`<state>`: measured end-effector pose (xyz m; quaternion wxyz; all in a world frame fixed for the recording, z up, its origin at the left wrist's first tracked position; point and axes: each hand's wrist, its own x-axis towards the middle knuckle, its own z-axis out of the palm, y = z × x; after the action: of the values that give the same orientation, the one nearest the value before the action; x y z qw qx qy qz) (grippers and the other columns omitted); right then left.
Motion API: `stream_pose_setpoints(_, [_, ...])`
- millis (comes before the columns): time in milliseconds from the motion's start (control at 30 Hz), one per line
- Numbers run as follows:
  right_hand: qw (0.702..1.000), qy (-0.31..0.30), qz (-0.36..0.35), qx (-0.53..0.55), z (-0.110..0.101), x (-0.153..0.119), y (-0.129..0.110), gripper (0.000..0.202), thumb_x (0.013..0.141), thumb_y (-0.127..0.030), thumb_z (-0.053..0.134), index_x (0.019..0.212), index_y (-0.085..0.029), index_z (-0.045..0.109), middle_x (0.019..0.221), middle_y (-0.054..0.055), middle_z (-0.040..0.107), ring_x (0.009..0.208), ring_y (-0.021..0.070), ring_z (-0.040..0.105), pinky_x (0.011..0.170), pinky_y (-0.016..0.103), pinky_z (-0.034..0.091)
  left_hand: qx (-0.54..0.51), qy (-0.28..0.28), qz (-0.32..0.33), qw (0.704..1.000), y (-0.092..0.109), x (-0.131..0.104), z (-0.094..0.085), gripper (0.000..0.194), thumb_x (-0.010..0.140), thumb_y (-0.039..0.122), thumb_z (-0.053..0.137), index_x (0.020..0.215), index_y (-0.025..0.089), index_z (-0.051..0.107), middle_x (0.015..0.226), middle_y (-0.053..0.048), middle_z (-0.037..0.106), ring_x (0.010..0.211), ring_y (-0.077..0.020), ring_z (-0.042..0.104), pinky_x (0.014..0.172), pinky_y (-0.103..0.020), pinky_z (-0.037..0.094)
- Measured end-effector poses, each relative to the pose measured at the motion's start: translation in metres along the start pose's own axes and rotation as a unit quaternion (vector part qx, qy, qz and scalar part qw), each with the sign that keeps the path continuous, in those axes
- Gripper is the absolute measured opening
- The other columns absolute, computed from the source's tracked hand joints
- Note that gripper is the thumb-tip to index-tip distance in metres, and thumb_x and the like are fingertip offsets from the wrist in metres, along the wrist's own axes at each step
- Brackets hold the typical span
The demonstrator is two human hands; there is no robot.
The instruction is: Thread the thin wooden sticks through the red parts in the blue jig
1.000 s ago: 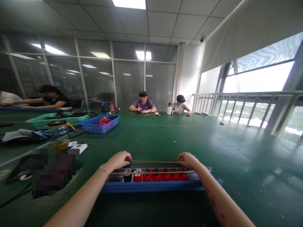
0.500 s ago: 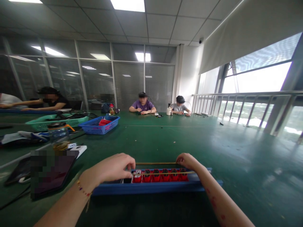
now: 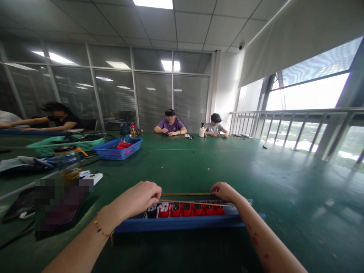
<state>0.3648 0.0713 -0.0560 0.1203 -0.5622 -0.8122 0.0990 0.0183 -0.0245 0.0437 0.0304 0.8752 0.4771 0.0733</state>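
Note:
A long blue tray-like rail (image 3: pixel 187 224) lies crosswise in front of me. In it stands a row of several small red holders (image 3: pixel 187 211) with black parts; the one at the left end has a white top, and a black piece (image 3: pixel 152 211) sits beside it. My left hand (image 3: pixel 145 195) is closed, its fingertips pinching the left end of a thin yellow strip (image 3: pixel 196 203) that slants over the row. My right hand (image 3: pixel 224 191) is closed at the right end of a second thin yellow strip (image 3: pixel 184 194) along the rail's far side. Whether the two strips join is hidden.
To the left lie a dark tablet-like device (image 3: pixel 62 208), a jar (image 3: pixel 68 163), a blue basket (image 3: pixel 118 149) and a green basket (image 3: pixel 65 144). Two people (image 3: pixel 170 123) sit across the green table (image 3: pixel 176 163); another person (image 3: pixel 57 117) is at far left.
My left hand has risen slightly away from the row, its fingers closing. The left end of the near strip has lifted with it. My right hand stays nearly in place.

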Motion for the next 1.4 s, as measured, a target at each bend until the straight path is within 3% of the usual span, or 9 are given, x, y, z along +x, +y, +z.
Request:
stream_pose_setpoints(167, [0.999,0.030,0.026,0.011,0.001,0.001,0.005,0.028,0.073,-0.020,0.046,0.096,-0.022,0.063,0.086,0.002,0.066,0.081,0.0166,0.059,0.067,0.022,0.041,0.013,0.037,-0.034,0.999,-0.020,0.006,-0.016,0.016,0.075,0.028,0.048,0.065,0.021,0.059,0.069,0.002,0.060,0.065,-0.0131,0.054,0.058,-0.023,0.031])
stream_pose_setpoints(333, [0.996,0.057,0.055,0.039,0.004,0.002,0.006,0.037,0.087,-0.024,0.025,0.116,-0.019,0.048,0.075,0.003,0.067,0.076,0.0143,0.060,0.069,0.022,0.041,0.000,-0.025,-0.041,0.999,-0.047,0.028,0.004,0.012,0.069,0.026,0.053,0.066,0.022,0.063,0.069,0.002,0.063,0.063,-0.0131,0.056,0.056,-0.022,0.034])
stream_pose_setpoints(433, [0.997,0.059,0.038,0.037,0.003,0.000,0.002,0.038,0.085,-0.040,0.031,0.112,-0.021,0.051,0.077,0.003,0.066,0.075,0.0154,0.060,0.067,0.022,0.042,-0.017,-0.071,-0.039,0.997,-0.055,0.042,0.025,0.011,0.067,0.026,0.054,0.066,0.022,0.065,0.067,0.002,0.065,0.061,-0.0123,0.058,0.055,-0.021,0.036])
stream_pose_setpoints(533, [0.999,0.018,0.003,-0.030,-0.001,-0.001,-0.003,0.039,0.071,-0.050,0.051,0.098,-0.023,0.060,0.084,0.002,0.066,0.075,0.0169,0.060,0.064,0.022,0.042,-0.008,-0.073,-0.039,0.997,-0.057,0.055,0.044,0.012,0.067,0.026,0.054,0.068,0.022,0.065,0.069,0.001,0.066,0.062,-0.0122,0.059,0.056,-0.020,0.039])
stream_pose_setpoints(600, [0.998,-0.007,-0.003,-0.067,-0.003,-0.001,-0.007,0.034,0.065,-0.047,0.058,0.091,-0.025,0.064,0.085,0.001,0.066,0.074,0.0169,0.060,0.062,0.021,0.042,-0.001,-0.067,-0.043,0.997,-0.055,0.061,0.053,0.012,0.067,0.028,0.055,0.069,0.022,0.066,0.072,0.000,0.066,0.064,-0.0126,0.059,0.057,-0.020,0.040])
stream_pose_setpoints(733, [0.995,-0.011,-0.010,-0.095,-0.005,0.000,-0.014,0.020,0.069,-0.032,0.053,0.084,-0.027,0.066,0.083,-0.001,0.067,0.075,0.0163,0.060,0.063,0.021,0.041,0.017,-0.052,-0.052,0.997,-0.050,0.070,0.064,0.012,0.065,0.028,0.058,0.073,0.024,0.065,0.077,-0.001,0.066,0.070,-0.0151,0.060,0.057,-0.021,0.041])
stream_pose_setpoints(1033, [0.988,-0.017,-0.018,-0.150,-0.009,0.003,-0.027,0.025,0.064,-0.011,0.049,0.078,-0.024,0.066,0.081,0.003,0.067,0.078,0.0211,0.060,0.063,0.026,0.040,0.057,-0.044,-0.034,0.997,-0.057,0.066,0.063,0.024,0.062,0.017,0.058,0.085,0.024,0.061,0.094,-0.003,0.062,0.088,-0.0187,0.056,0.073,-0.026,0.041])
stream_pose_setpoints(1233, [0.988,-0.033,-0.014,-0.153,-0.010,0.005,-0.028,0.027,0.060,-0.009,0.052,0.079,-0.024,0.065,0.080,0.002,0.066,0.075,0.0192,0.060,0.059,0.023,0.039,0.062,-0.069,-0.037,0.995,-0.067,0.063,0.064,0.026,0.059,0.004,0.049,0.075,0.021,0.061,0.080,-0.003,0.064,0.074,-0.0169,0.058,0.061,-0.024,0.041])
stream_pose_setpoints(1400, [0.988,-0.022,-0.008,-0.151,-0.008,0.004,-0.026,0.022,0.058,-0.016,0.056,0.078,-0.022,0.064,0.081,0.003,0.064,0.075,0.0201,0.058,0.059,0.024,0.038,0.044,-0.069,-0.041,0.996,-0.067,0.062,0.066,0.022,0.057,0.009,0.052,0.072,0.022,0.061,0.078,-0.001,0.063,0.071,-0.0171,0.057,0.057,-0.023,0.040])
